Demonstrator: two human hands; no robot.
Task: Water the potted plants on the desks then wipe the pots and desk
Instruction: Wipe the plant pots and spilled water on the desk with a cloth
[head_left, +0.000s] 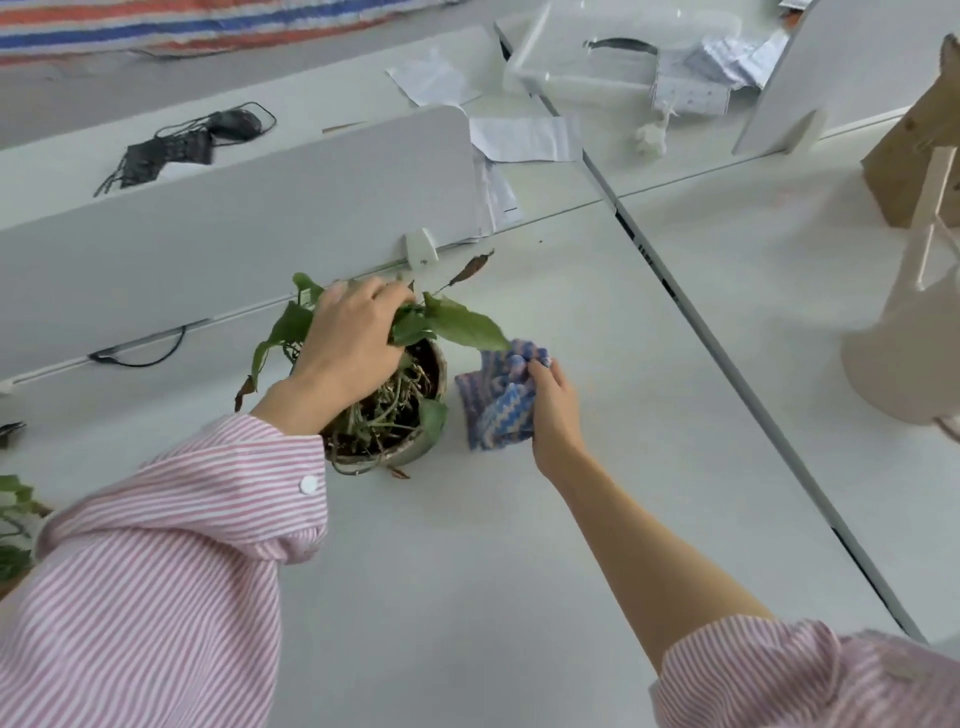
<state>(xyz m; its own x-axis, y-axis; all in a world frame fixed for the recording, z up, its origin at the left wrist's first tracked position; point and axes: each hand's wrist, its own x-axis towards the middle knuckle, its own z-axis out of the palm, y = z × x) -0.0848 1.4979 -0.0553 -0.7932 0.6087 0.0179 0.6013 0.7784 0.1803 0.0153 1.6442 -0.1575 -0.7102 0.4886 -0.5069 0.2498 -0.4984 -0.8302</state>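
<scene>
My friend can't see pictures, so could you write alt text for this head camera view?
A person's left hand grips the leaves of a potted plant on a white desk, while the right hand holds a blue striped cloth against the pot's side. Papers and a black cable bundle lie beyond a low divider.

We see the potted plant (395, 395) on the desk (467, 571), near its back edge before the divider panel (234, 234). The cloth (496, 400) lies just right of it, and a watering can (914, 332) stands far right.
</scene>
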